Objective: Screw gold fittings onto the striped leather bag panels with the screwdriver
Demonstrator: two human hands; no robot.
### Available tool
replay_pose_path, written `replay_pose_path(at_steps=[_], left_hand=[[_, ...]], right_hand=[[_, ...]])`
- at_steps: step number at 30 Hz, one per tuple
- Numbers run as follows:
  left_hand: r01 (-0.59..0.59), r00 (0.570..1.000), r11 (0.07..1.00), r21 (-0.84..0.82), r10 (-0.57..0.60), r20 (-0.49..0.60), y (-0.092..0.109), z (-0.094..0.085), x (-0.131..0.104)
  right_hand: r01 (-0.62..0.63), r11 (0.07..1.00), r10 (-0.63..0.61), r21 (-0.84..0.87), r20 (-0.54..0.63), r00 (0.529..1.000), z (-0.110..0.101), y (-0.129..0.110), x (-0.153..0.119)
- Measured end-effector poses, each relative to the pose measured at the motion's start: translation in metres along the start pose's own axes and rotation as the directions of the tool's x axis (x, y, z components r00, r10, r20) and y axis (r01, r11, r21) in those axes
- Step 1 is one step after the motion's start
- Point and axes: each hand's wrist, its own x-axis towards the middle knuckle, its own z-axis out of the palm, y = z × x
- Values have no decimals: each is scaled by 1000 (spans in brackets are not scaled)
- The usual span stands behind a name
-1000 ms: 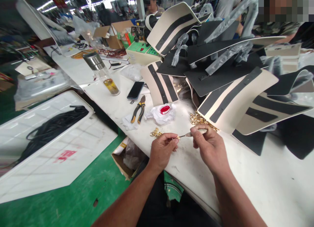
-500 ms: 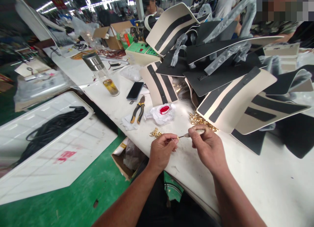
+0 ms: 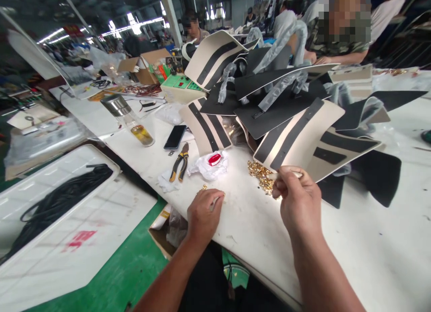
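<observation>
My left hand (image 3: 204, 213) is over the white table (image 3: 249, 231), thumb and fingertips pinched together; whatever is between them is too small to make out. Just beyond it lies a small group of gold pieces (image 3: 204, 187), partly hidden by the hand. My right hand (image 3: 299, 195) is closed round a pale-handled tool (image 3: 272, 176), at the near edge of a larger heap of gold metal pieces (image 3: 258, 169). A red round item (image 3: 214, 159) rests on crumpled white paper (image 3: 202, 166) beyond my left hand.
Pliers (image 3: 179, 162), a phone (image 3: 175, 137) and a glass bottle (image 3: 142, 134) stand or lie at the left. Beige and black panels (image 3: 296, 132) are piled beyond my right hand. A white bin (image 3: 77, 199) holds black cord. People sit across the table.
The hands have moved apart. My right hand with the tool has gone to the heap of gold pieces, and my left hand is nearer the small group. The view has shifted right.
</observation>
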Motion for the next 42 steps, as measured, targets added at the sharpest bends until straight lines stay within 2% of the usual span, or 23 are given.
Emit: replay_pose_path(at_steps=[2, 4, 8, 10, 13, 17, 21, 25, 30, 34, 38, 42], left_hand=[[-96, 994, 983, 158, 86, 71, -7, -8, 7], [-143, 984, 947, 287, 107, 140, -10, -14, 13], [-179, 978, 905, 387, 122, 169, -2, -10, 19], [-203, 971, 917, 344, 143, 192, 10, 1, 22], [-227, 943, 938, 263, 144, 300, 33, 28, 28], [-211, 912, 925, 315, 70, 405, 58, 65, 43], [-199, 910, 913, 357, 37, 413, 67, 89, 55], [-172, 916, 921, 350, 18, 402, 66, 100, 60], [-143, 911, 948, 286, 13, 413, 62, 102, 63], [-171, 900, 962, 213, 64, 431, 58, 98, 61], [-155, 912, 982, 110, 99, 398, 51, 88, 53], [-50, 944, 998, 49, 31, 330, 45, 71, 35]], right_hand=[[-54, 986, 61, 160, -42, 997, -3, -3, 6], [-94, 961, 111, 258, -50, 993, -5, -6, 10], [-94, 939, 120, 331, -59, 991, -8, -12, 13], [-83, 934, 110, 347, -59, 992, -8, -14, 13], [-82, 929, 110, 362, -58, 992, -8, -14, 13], [-110, 920, 137, 375, -46, 989, -8, -12, 15], [-127, 911, 153, 393, -37, 987, -9, -10, 16], [-157, 905, 177, 395, -15, 984, -9, -10, 15], [-163, 910, 176, 381, 0, 984, -7, -9, 14], [-172, 915, 186, 365, -2, 983, -5, -7, 14], [-177, 919, 191, 353, -3, 982, -3, -5, 11], [-192, 928, 199, 320, 11, 980, 0, -2, 8]])
